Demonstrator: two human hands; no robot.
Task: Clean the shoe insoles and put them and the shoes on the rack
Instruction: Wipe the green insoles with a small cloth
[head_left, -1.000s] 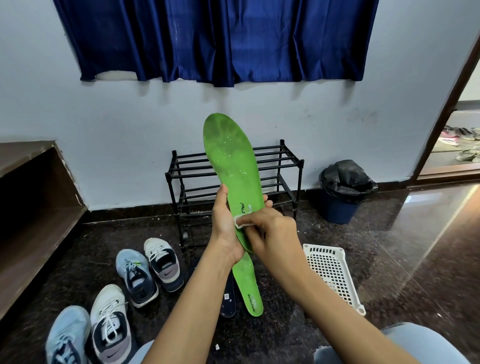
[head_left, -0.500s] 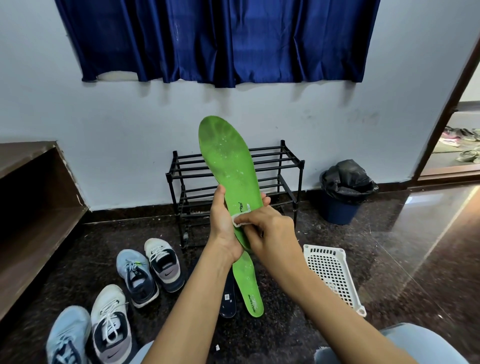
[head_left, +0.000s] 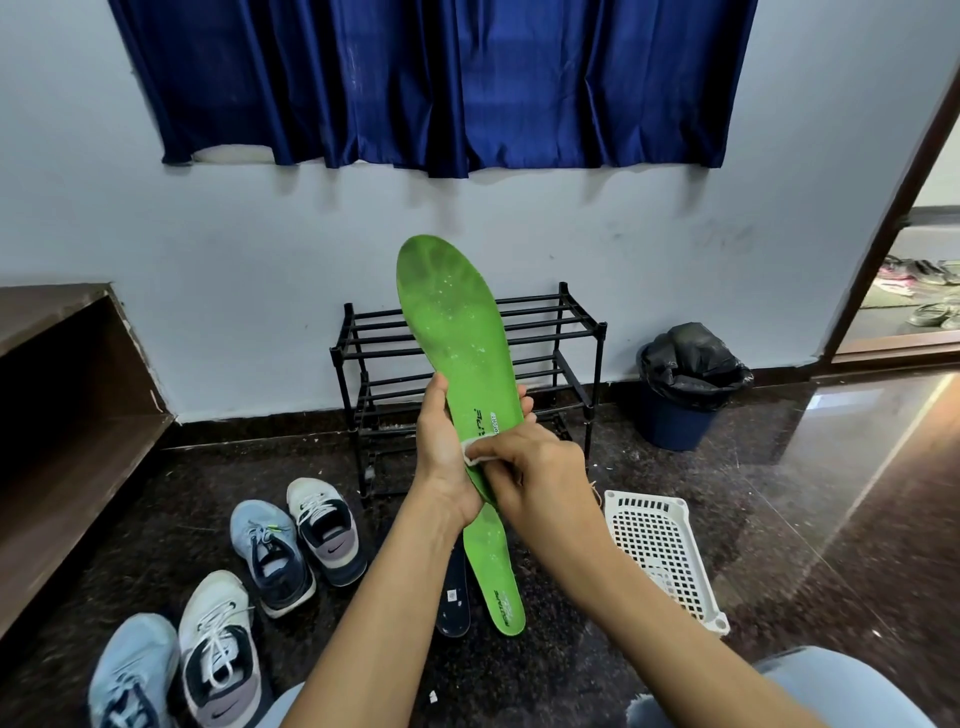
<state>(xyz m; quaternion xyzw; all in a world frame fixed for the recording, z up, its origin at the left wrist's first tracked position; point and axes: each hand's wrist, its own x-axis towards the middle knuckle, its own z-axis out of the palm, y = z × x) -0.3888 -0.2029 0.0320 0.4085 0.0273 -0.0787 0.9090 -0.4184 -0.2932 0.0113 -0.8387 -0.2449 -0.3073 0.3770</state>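
Insole (head_left: 457, 332), green and flecked with pale spots, stands upright in the air in front of the black rack (head_left: 576, 322), toe end up. Its toe has leaned a touch further left than a second ago; its lower part sits where it did. The left hand (head_left: 441, 457) grips it from behind at the narrow middle, thumb up along the left edge and fingertips showing past the right edge. The right hand (head_left: 540, 473) has its fingers curled, pinching a small white wipe (head_left: 471, 451) against the insole beside the left palm, almost exactly where it was before.

On the dark floor below the hands lies a second green insole (head_left: 498, 587) with a dark insole (head_left: 453, 597) just beside it. Four shoes sit to the left in two pairs, the farther pair (head_left: 296, 545) and the nearer pair (head_left: 176, 660), each one blue and one white. A white basket (head_left: 660, 551) lies to the right, and a bin (head_left: 680, 395) stands by the wall. None of these have shifted.
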